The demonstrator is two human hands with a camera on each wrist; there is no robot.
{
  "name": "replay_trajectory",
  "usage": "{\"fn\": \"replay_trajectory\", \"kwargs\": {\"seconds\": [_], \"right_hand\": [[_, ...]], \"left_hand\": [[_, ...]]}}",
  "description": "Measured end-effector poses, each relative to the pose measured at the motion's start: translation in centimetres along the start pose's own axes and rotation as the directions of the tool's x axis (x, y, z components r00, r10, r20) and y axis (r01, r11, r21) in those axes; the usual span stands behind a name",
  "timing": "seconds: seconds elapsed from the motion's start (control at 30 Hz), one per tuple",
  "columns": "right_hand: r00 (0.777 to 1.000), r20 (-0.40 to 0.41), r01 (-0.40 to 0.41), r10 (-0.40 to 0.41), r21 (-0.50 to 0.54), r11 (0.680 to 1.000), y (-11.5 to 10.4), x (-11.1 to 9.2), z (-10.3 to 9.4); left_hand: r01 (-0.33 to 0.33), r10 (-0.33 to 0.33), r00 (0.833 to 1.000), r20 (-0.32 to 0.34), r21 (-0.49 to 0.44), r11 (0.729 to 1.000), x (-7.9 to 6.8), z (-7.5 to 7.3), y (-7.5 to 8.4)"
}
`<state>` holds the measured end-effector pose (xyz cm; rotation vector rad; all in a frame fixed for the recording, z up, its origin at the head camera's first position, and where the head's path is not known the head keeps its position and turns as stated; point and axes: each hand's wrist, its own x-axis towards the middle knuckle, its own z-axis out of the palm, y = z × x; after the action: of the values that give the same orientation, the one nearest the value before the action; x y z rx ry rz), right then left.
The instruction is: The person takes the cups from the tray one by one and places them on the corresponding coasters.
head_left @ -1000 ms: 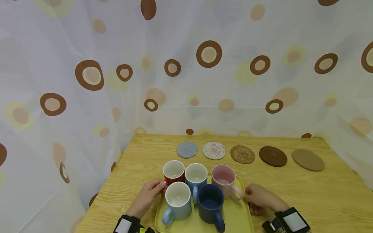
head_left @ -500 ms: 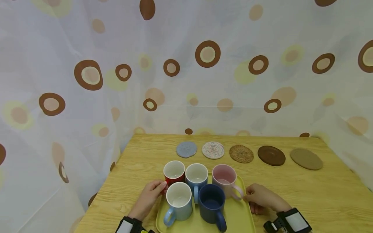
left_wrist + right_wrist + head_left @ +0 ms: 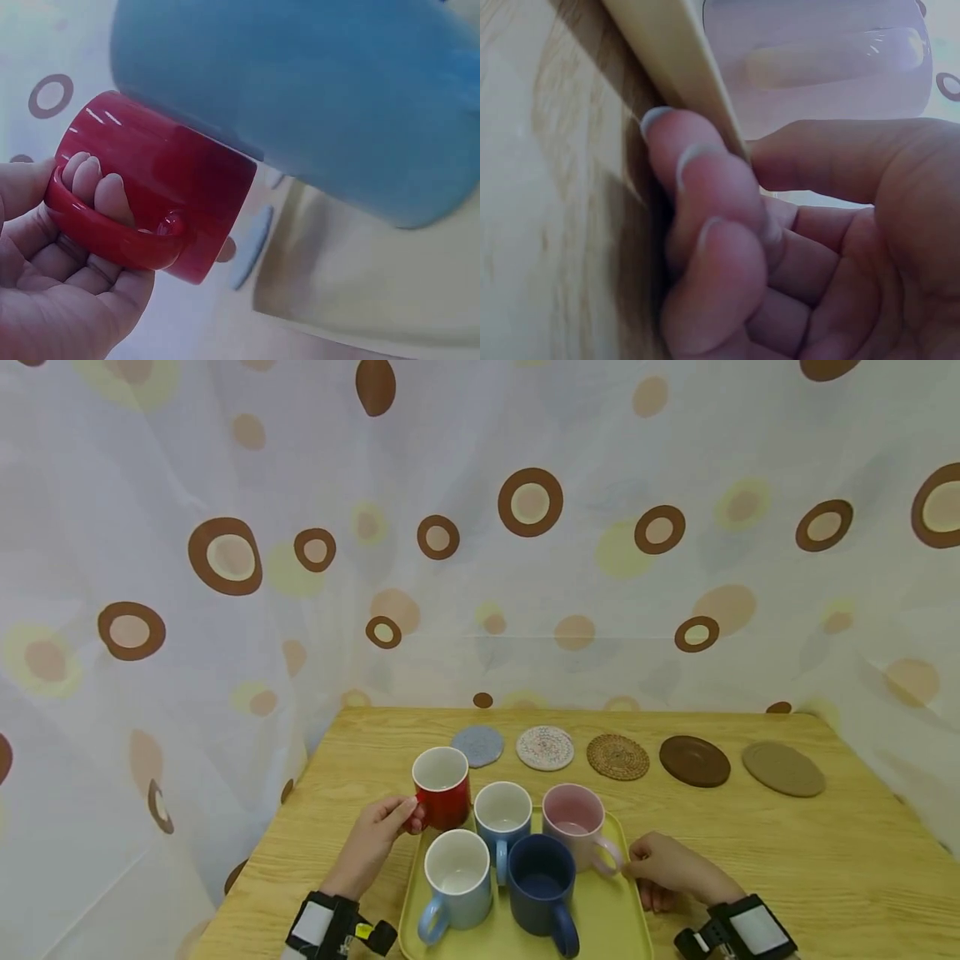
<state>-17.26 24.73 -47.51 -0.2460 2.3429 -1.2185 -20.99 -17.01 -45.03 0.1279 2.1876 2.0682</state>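
My left hand point(image 3: 378, 831) holds a red mug point(image 3: 444, 797) by its handle; in the left wrist view several fingers pass through the red handle point(image 3: 112, 232). The mug is raised at the far left corner of a yellow tray point(image 3: 607, 918). On the tray stand two light blue mugs point(image 3: 459, 893), a navy mug point(image 3: 542, 893) and a pink mug point(image 3: 573, 827). My right hand point(image 3: 671, 868) grips the tray's right edge; in the right wrist view the thumb lies over the tray rim point(image 3: 682, 67) and curled fingers point(image 3: 720, 292) sit below it.
Along the back of the wooden table point(image 3: 390, 735) lies a row of round mats: grey-blue point(image 3: 477, 746), white speckled point(image 3: 545, 748), woven brown point(image 3: 617, 757), dark brown point(image 3: 694, 761) and tan point(image 3: 783, 768). A patterned curtain point(image 3: 465, 460) hangs behind and at the sides.
The left hand has lifted the red mug and moved it up and away from me, past the tray's corner. The right hand stays at the tray edge, and the other mugs stay put.
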Motion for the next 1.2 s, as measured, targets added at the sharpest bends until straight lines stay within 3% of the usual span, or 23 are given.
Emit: {"fn": "replay_trajectory", "kwargs": {"seconds": [0.2,0.43,0.6,0.8,0.97,1.2], "right_hand": [[1.0,-0.013,-0.016,0.016,-0.016,1.0,0.2,-0.1,-0.4],[1.0,-0.017,-0.006,0.005,-0.009,1.0,0.4,0.0,-0.6],[1.0,-0.014,0.004,-0.004,0.014,1.0,0.4,0.2,-0.3],[1.0,-0.007,0.011,-0.011,0.036,0.999,0.7,0.3,-0.1],[1.0,-0.003,0.006,-0.006,0.054,0.999,0.9,0.3,-0.1],[1.0,-0.001,0.013,-0.013,0.086,0.996,1.0,0.4,0.0]], "left_hand": [[-0.064,0.063,0.998,-0.019,-0.067,0.996,2.6,1.1,1.8],[-0.106,0.094,0.991,-0.092,-0.126,0.986,6.2,2.8,2.9],[-0.104,0.079,0.988,-0.13,-0.195,0.975,8.3,3.2,2.6],[-0.053,0.01,0.989,-0.147,-0.287,0.957,10.1,3.0,1.9],[-0.017,-0.021,0.991,-0.131,-0.283,0.959,11.4,3.1,1.3],[-0.015,-0.02,0.993,-0.114,-0.299,0.954,13.1,3.5,0.6]]}}
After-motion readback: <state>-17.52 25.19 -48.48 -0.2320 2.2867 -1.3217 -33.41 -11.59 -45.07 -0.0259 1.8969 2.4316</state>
